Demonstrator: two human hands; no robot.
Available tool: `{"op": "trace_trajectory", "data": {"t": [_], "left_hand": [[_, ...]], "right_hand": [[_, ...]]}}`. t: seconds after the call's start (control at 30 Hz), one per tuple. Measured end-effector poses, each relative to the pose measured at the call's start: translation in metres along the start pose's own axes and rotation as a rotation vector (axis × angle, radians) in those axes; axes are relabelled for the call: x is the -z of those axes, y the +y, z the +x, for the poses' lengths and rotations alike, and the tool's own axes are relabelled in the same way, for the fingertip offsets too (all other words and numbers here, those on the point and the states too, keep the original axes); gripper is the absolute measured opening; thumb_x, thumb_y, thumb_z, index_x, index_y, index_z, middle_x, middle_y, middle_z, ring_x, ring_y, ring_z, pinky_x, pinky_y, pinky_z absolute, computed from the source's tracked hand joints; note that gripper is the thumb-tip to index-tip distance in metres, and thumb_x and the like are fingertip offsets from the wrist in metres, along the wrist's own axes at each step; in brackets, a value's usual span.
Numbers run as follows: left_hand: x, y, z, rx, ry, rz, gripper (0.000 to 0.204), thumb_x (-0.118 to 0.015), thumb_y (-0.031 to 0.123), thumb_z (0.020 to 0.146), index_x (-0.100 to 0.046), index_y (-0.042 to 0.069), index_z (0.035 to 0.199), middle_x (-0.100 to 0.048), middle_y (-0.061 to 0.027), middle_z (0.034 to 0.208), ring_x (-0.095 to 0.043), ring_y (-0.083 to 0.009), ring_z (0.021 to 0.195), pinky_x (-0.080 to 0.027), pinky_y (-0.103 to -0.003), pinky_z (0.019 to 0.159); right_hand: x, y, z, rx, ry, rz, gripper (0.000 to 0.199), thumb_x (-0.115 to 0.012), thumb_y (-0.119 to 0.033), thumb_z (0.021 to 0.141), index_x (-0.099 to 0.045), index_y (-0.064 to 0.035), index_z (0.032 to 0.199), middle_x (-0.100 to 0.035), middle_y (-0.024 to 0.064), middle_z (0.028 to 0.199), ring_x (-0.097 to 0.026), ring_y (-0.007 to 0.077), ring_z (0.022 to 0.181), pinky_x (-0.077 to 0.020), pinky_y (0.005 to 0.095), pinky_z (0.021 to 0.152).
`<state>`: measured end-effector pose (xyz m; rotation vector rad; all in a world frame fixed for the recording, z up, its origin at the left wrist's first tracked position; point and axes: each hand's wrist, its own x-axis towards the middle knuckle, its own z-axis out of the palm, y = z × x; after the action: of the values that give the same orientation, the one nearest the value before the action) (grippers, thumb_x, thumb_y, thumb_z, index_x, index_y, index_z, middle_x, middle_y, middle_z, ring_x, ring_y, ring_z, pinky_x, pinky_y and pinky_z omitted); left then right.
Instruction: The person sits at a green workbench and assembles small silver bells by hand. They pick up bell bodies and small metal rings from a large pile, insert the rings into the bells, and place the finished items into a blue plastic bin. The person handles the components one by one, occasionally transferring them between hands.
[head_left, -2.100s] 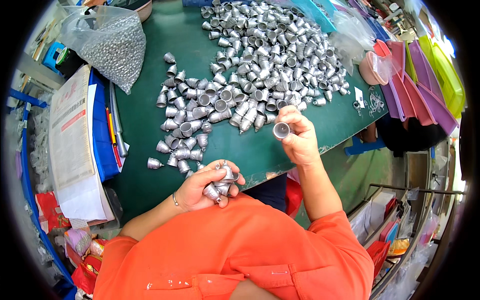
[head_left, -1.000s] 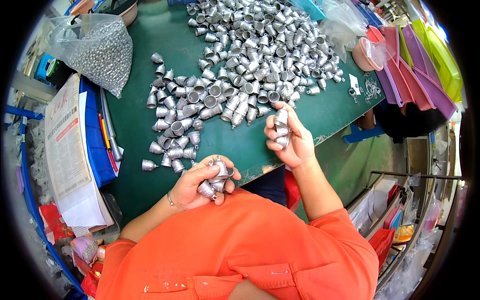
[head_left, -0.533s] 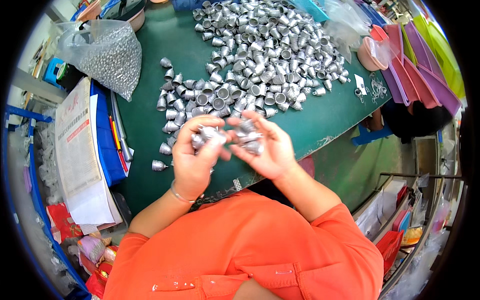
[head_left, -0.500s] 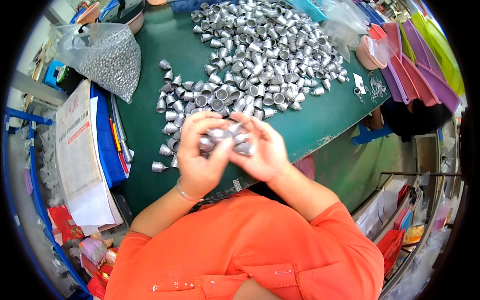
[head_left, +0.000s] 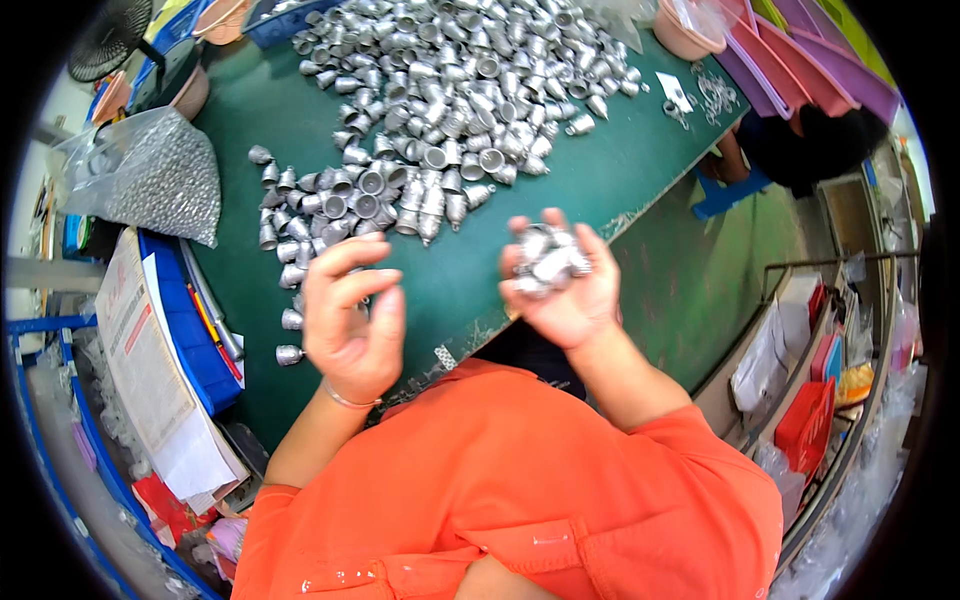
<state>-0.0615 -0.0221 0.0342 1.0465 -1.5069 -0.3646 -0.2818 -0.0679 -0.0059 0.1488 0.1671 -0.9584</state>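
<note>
The right hand [head_left: 560, 290] cups a cluster of small silvery bell-shaped metal caps [head_left: 547, 260] above the green table [head_left: 620, 170], which look stiff, light, slippery and best pinched at the flared rim, while the left hand [head_left: 350, 320] hovers loosely curled and empty.

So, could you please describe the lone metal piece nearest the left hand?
Start at the green table and its big silver heap. Follow the scattered pieces down to the near edge: the last bell-shaped piece lies alone beside the left hand, clear of the others.
</note>
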Motion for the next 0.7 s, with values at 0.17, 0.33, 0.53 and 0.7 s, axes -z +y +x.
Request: {"op": "trace_trajectory", "data": {"t": [0.17, 0.33, 0.53, 0.7], "left_hand": [[0.017, -0.011, -0.013, 0.171, 0.141, -0.086, 0.016, -0.047, -0.007, 0.083, -0.056, -0.001, 0.095, -0.055, -0.0154, 0.109, -0.054, -0.0212, 0.100, -0.045, -0.033, 0.086], [0.008, -0.008, -0.013, 0.240, 0.125, -0.209, 0.013, -0.048, -0.004, 0.085, -0.057, 0.000, 0.094, -0.055, -0.0150, 0.109, -0.054, -0.0208, 0.100, -0.047, -0.031, 0.082], [0.031, -0.003, -0.020, 0.337, 0.124, -0.154, 0.014, -0.052, -0.005, 0.084, -0.058, 0.000, 0.095, -0.054, -0.0119, 0.107, -0.053, -0.0155, 0.096, -0.046, -0.025, 0.076], [0.085, -0.008, -0.053, 0.453, 0.134, 0.231, 0.031, -0.062, -0.005, 0.077, -0.055, 0.002, 0.107, -0.052, -0.0058, 0.106, -0.045, -0.0066, 0.070, -0.038, -0.018, 0.060]], "right_hand": [[0.035, -0.074, -0.068, 0.431, 0.326, -0.212, 0.029, -0.051, -0.032, 0.086, -0.059, -0.0133, 0.106, -0.056, 0.0135, 0.113, -0.055, 0.0338, 0.100, -0.0471, 0.0523, 0.080], [0.118, -0.116, -0.062, 0.434, 0.667, -0.226, 0.029, -0.054, -0.030, 0.084, -0.057, -0.0124, 0.106, -0.060, 0.0128, 0.106, -0.056, 0.0329, 0.098, -0.0447, 0.0517, 0.085], [0.186, -0.135, -0.018, 0.190, 1.043, -0.344, 0.035, -0.050, -0.032, 0.088, -0.049, -0.0106, 0.116, -0.056, 0.0140, 0.107, -0.049, 0.0361, 0.103, -0.0405, 0.0588, 0.086], [0.194, -0.140, -0.015, 0.531, 1.049, -0.630, 0.017, -0.050, -0.019, 0.089, -0.056, -0.0068, 0.100, -0.060, 0.0059, 0.087, -0.059, 0.0180, 0.072, -0.0471, 0.0289, 0.052]]}}
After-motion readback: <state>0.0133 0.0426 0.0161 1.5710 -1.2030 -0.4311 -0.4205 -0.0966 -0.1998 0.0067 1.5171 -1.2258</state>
